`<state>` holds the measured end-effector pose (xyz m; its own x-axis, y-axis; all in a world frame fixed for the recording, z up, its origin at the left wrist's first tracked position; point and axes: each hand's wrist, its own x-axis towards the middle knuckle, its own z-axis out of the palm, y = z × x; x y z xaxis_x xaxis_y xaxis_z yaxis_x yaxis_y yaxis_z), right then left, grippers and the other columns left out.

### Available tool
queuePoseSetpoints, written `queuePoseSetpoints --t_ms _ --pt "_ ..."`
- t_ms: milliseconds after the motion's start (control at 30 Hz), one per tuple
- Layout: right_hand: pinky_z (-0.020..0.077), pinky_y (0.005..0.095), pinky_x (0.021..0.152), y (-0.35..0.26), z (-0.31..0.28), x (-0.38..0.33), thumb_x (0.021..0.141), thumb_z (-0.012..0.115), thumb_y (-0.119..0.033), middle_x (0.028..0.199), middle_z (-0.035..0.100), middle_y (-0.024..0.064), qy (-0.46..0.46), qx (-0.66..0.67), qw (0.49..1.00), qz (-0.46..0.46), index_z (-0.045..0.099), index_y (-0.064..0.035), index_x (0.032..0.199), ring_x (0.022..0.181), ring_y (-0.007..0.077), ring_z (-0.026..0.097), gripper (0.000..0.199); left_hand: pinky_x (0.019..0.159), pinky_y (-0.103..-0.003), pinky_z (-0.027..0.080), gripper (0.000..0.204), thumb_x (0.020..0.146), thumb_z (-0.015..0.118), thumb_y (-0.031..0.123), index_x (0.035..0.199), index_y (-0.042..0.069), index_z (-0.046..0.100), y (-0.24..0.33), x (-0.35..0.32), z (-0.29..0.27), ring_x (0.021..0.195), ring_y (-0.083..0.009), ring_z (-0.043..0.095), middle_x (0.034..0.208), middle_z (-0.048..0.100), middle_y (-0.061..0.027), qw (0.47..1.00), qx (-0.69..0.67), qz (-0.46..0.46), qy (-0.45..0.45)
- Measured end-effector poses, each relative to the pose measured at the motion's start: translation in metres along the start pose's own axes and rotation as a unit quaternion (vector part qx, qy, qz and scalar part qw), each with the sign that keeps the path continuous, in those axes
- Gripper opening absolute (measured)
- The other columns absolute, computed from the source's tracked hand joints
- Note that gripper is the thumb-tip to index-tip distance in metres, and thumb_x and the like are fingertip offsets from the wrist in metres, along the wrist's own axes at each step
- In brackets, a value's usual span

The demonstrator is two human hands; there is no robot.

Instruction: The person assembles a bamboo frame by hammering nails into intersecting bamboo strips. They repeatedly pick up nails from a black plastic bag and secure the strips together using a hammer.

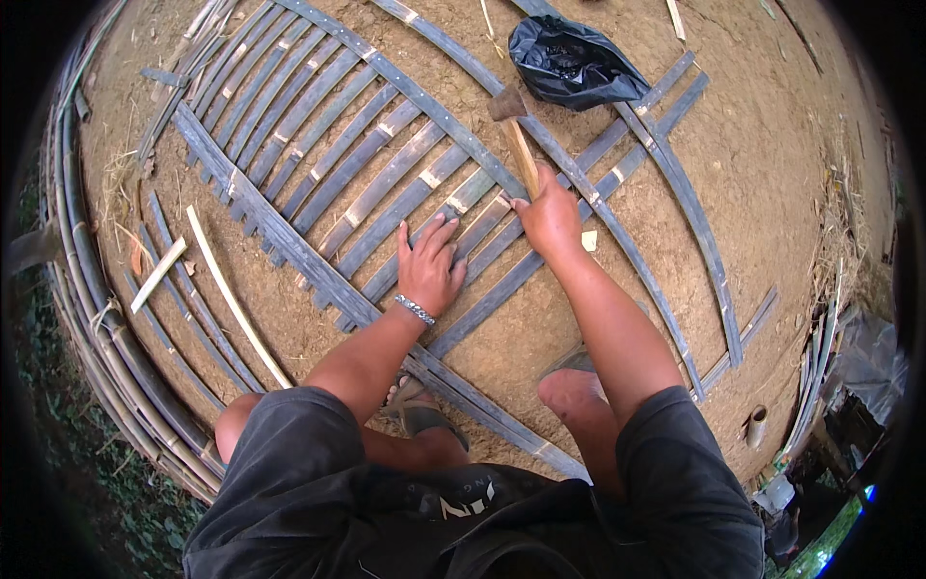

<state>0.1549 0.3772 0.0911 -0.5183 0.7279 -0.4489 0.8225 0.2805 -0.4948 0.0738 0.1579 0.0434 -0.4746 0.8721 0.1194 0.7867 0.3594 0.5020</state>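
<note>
My right hand point(554, 220) is wrapped round the pale wooden handle point(522, 154) of a short tool. Its rusty metal head point(507, 104) points away from me; whether it is a small axe or a hammer I cannot tell. Fingers spread, my left hand point(431, 270) lies on the dark bamboo slats point(383, 183). These slats cross between two long bamboo rails, a far one point(410, 89) and a near one point(280, 227), in a ladder-like panel on the ground. Toward the right end the slats are spaced wider.
Beyond the tool an open black plastic bag point(571, 63) stands on the dirt; its contents are hard to make out. Curved bamboo strips point(690, 207) lie at the right. Loose pale strips point(231, 289) are at the left, inside a bundled bamboo pole border point(101, 309). My feet flank the near rail.
</note>
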Motion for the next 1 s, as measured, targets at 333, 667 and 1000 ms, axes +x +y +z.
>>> queuePoseSetpoints --t_ms 333,667,1000 --pt "0.0540 0.0519 0.092 0.000 0.002 -0.005 0.088 0.079 -0.016 0.109 0.073 0.0260 0.011 -0.019 1.000 -0.012 0.056 -0.0116 0.140 0.105 0.0461 0.069 0.057 0.117 -0.064 0.028 0.017 0.075 0.080 0.016 0.087 0.005 0.074 -0.002 0.010 -0.011 0.139 -0.0232 0.054 0.137 0.067 -0.0029 0.999 0.001 0.024 -0.029" --pt "0.0537 0.0494 0.092 0.000 0.003 -0.005 0.084 0.082 -0.015 0.108 0.072 0.0289 0.026 0.008 0.999 -0.016 0.057 -0.0078 0.137 0.106 0.0470 0.068 0.059 0.117 -0.062 0.030 0.019 0.077 0.080 0.017 0.090 0.005 0.074 -0.011 0.007 -0.009 0.139 -0.0223 0.054 0.138 0.067 -0.0031 0.999 -0.001 0.025 -0.039" --pt "0.0538 0.0493 0.092 0.020 -0.002 0.001 0.084 0.082 -0.017 0.108 0.072 0.0293 0.019 0.058 0.998 -0.031 0.057 -0.0067 0.139 0.105 0.0465 0.069 0.061 0.118 -0.061 0.028 0.023 0.077 0.082 0.016 0.094 0.005 0.072 -0.014 -0.004 0.005 0.140 -0.0292 0.054 0.139 0.066 -0.0078 1.000 -0.006 0.016 0.016"
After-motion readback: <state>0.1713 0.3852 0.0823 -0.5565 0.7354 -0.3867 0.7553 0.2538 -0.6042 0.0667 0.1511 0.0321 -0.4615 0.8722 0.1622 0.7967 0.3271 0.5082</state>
